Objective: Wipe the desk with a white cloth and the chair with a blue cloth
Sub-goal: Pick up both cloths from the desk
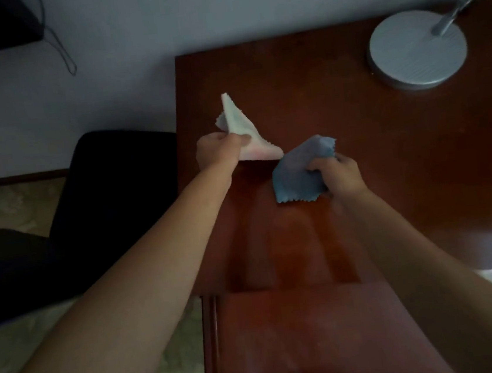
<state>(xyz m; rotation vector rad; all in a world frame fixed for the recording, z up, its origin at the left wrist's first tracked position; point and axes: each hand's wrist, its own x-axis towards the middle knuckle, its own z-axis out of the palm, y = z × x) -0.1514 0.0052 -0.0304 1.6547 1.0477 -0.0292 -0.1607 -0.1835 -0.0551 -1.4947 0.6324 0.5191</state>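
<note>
My left hand (219, 152) grips a white cloth (241, 125) near the left edge of the dark reddish wooden desk (337, 108); the cloth sticks up in a folded triangle, its lower corner touching the desk. My right hand (340, 175) holds a blue cloth (298, 174) just to the right, bunched and resting on the desk top. The two cloths almost meet. A dark chair (109, 183) stands to the left of the desk, its seat below desk level.
A round grey lamp base (416, 50) with a metal arm stands at the desk's back right. A pale wall lies behind, with a dark object and a hanging cable (60, 45) at upper left. Patterned floor shows below the chair.
</note>
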